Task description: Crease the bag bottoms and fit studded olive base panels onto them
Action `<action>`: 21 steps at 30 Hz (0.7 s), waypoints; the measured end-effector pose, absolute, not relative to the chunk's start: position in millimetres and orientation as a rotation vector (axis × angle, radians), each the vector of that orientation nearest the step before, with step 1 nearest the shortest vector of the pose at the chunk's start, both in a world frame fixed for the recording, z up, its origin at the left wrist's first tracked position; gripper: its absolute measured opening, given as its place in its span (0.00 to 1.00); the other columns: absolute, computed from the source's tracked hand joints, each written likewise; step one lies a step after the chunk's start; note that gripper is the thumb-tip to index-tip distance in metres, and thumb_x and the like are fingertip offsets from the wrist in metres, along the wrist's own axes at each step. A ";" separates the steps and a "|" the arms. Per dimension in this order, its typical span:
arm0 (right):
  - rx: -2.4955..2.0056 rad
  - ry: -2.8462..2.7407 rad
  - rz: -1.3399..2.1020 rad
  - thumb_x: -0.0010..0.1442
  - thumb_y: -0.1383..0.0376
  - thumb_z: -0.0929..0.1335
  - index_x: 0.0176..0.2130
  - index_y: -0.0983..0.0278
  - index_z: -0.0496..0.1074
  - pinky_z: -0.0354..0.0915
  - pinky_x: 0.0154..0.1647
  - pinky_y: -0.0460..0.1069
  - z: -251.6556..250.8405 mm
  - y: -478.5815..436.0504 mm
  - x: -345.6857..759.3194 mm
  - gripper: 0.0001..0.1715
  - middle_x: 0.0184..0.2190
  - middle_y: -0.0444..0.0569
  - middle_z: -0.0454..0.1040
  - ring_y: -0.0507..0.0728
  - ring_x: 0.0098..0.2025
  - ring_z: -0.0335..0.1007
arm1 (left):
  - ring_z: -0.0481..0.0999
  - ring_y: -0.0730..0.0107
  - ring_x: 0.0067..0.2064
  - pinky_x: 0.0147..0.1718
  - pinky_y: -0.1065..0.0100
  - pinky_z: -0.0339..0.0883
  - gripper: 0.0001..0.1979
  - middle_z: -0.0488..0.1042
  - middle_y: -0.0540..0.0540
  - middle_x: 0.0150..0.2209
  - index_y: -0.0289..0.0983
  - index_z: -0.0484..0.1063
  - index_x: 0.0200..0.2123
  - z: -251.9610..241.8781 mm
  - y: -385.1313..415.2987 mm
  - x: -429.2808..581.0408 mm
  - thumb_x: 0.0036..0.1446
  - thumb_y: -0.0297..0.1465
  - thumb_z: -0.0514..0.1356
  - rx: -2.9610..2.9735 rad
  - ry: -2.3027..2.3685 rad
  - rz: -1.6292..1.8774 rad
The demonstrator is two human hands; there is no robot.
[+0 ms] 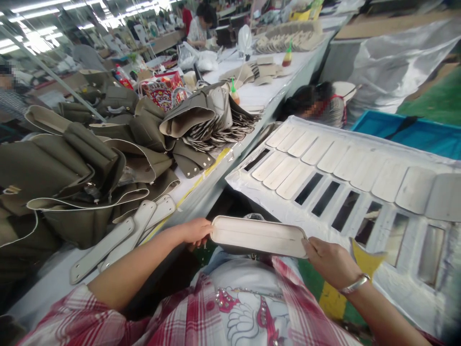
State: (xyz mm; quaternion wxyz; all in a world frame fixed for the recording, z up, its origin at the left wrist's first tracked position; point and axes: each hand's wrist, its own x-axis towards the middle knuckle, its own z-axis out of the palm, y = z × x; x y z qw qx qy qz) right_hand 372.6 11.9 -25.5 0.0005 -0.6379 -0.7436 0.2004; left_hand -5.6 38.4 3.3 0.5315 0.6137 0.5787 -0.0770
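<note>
Held level in front of my chest is an elongated leather panel (258,236) with rounded corners, its cream inner face turned up and its rim slightly raised. My left hand (196,232) grips its left end and my right hand (329,262) grips its right end. Just left of my left forearm, cream leather straps with pointed ends (104,245) lie on the white table (46,283). Olive-green leather bag parts (72,178) are heaped beyond them. On my right, a white-covered board (345,192) carries rows of cream panels.
Stacks of leather pieces (216,129) and glue bottles (234,93) line the long table ahead. A patterned bag (162,91) stands among them. A co-worker (317,103) sits beyond the board, another (200,29) works farther back, and a blue bin (406,134) stands at right.
</note>
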 end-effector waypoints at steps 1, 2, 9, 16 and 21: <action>-1.997 -2.323 0.644 0.60 0.54 0.53 0.22 0.62 0.60 0.51 0.24 0.48 -24.2 12.2 371.4 0.23 0.17 0.48 0.66 0.55 0.21 0.64 | 0.68 0.72 0.19 0.17 0.73 0.59 0.26 0.70 0.47 0.21 0.34 0.65 0.27 1.6 39.2 -10.0 0.57 0.50 0.42 1.374 1.321 -0.155; -1.991 -2.311 0.661 0.59 0.53 0.52 0.22 0.62 0.60 0.52 0.24 0.48 -23.0 12.5 370.2 0.23 0.17 0.48 0.66 0.55 0.21 0.64 | 0.69 0.72 0.20 0.17 0.73 0.59 0.29 0.70 0.46 0.22 0.34 0.66 0.28 -1.0 39.3 -14.4 0.56 0.53 0.40 1.278 1.262 -0.106; -2.029 -2.232 0.763 0.58 0.52 0.52 0.22 0.61 0.59 0.54 0.25 0.47 -20.0 12.8 369.2 0.23 0.18 0.48 0.68 0.55 0.21 0.65 | 0.57 0.79 0.14 0.13 0.75 0.49 0.31 0.60 0.53 0.13 0.34 0.63 0.22 -33.8 27.6 -18.7 0.48 0.60 0.48 1.142 1.255 0.169; -2.045 -2.251 0.796 0.61 0.54 0.53 0.23 0.62 0.61 0.54 0.26 0.47 -21.4 19.6 367.0 0.22 0.19 0.48 0.68 0.54 0.22 0.66 | 0.56 0.79 0.15 0.15 0.74 0.47 0.27 0.56 0.55 0.13 0.36 0.59 0.19 -40.6 24.9 -10.2 0.51 0.55 0.51 1.274 1.510 0.267; -2.093 -2.256 0.740 0.63 0.61 0.55 0.22 0.64 0.62 0.52 0.26 0.46 -9.5 14.1 362.6 0.21 0.20 0.50 0.70 0.54 0.25 0.67 | 0.56 0.76 0.16 0.17 0.72 0.46 0.27 0.54 0.55 0.12 0.37 0.57 0.16 -11.3 29.3 -4.7 0.50 0.53 0.51 1.505 1.548 0.094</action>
